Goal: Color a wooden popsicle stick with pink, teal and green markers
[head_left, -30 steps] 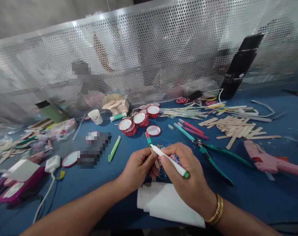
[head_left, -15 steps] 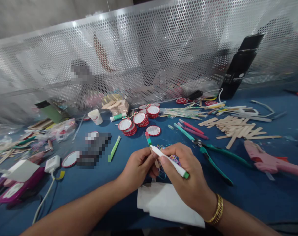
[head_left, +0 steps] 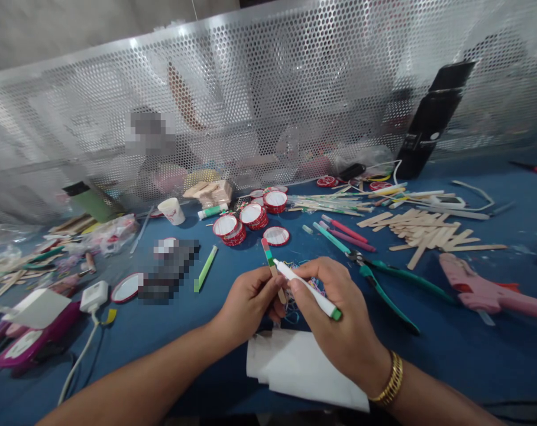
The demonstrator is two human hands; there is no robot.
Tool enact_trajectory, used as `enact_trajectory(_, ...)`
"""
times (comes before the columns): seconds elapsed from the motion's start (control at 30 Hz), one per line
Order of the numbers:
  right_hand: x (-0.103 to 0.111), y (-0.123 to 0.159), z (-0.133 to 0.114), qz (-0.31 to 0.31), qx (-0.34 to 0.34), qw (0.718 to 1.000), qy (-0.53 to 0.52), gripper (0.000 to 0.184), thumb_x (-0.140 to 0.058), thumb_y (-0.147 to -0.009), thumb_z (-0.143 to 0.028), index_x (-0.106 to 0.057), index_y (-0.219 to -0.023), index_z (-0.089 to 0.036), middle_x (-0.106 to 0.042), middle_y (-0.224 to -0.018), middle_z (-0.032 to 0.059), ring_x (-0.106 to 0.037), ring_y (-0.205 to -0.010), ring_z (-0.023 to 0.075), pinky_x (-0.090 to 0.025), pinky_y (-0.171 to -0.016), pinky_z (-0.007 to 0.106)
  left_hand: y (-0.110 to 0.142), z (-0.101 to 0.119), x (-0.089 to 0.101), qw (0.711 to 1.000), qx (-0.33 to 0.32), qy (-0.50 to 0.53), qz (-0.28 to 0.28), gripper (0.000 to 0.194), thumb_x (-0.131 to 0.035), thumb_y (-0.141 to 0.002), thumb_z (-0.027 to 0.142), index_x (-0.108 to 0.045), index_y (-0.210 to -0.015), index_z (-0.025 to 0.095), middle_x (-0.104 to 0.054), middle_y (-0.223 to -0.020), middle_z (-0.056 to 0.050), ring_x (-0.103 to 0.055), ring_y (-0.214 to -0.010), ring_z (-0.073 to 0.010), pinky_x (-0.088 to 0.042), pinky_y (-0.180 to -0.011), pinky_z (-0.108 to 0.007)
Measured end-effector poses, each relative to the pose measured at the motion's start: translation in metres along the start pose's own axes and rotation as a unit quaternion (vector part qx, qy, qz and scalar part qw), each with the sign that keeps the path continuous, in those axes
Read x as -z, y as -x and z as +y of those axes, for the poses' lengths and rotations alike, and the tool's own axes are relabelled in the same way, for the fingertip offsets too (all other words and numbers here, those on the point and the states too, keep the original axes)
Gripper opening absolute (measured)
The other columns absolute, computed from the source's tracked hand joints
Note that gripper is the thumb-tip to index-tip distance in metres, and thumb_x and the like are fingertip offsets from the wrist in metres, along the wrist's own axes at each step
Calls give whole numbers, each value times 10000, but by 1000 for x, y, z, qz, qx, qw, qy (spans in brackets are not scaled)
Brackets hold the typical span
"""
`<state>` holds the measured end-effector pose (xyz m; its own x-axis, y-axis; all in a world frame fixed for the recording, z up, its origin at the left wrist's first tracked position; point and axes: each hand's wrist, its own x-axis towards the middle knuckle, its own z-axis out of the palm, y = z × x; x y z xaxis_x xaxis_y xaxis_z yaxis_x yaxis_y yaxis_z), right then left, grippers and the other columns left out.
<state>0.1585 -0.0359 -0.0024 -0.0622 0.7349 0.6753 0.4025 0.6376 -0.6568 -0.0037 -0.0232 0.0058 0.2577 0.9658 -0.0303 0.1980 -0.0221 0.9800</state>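
Between its thumb and fingers my left hand [head_left: 251, 299] pinches a wooden craft stick [head_left: 269, 254], held tilted. The stick's upper end is coloured red, then light green, then darker green; its lower part is bare wood. In my right hand [head_left: 339, 302] is a white marker [head_left: 308, 291] with a green end, gripped like a pen. Its tip is at the darker green band, touching or very close to it. Behind the hands lies a tangle of coloured threads [head_left: 297, 266], partly hidden. Folded white paper [head_left: 304, 367] rests below them on the blue table.
Round red-rimmed pieces [head_left: 253, 216] stand stacked beyond my hands. Pliers [head_left: 379, 275], a pink glue gun [head_left: 476, 290] and a pile of plain craft sticks [head_left: 428, 231] lie to the right. Left are a light green marker [head_left: 206, 267], a paper cup [head_left: 171, 211] and a white-cabled adapter [head_left: 94, 294].
The marker tip has shifted slightly to the right along the stick's edge, and the darker green band looks larger. My left hand has hardly moved.
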Motion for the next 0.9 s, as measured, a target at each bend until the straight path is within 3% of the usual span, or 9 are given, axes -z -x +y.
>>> enact_trajectory(0.5, 1, -1, 1, 19, -11, 1000, 4, 44, -550, -918, -219, -569, -878, -221, -634, -821, -12, -586, -801, 161, -424, -792, 344, 1, -2, 0, 998, 24, 56, -8, 390, -531, -918, 541, -562, -788, 174, -621, -584, 20, -585, -447, -86, -434, -385, -145)
enact_trajectory(0.77, 0, 0, 1, 27, -5, 1000, 4, 26, -556, -910, -205, -572, -903, -225, -641, -844, -11, -592, -814, 162, -434, -791, 347, -1, 1, -3, 993, 56, 108, -9, 401, -739, -758, 521, -598, -761, 146, -646, -679, -1, -665, -591, -113, -520, -502, -170)
enact_trajectory(0.9, 1, 2, 1, 25, -3, 1000, 2, 23, -558, -907, -205, -572, -905, -224, -638, -849, -8, -593, -826, 166, -440, -806, 357, -1, 1, -1, 994, 69, 83, -13, 444, -713, -756, 569, -616, -719, 137, -641, -645, -18, -598, -520, -99, -469, -453, -173)
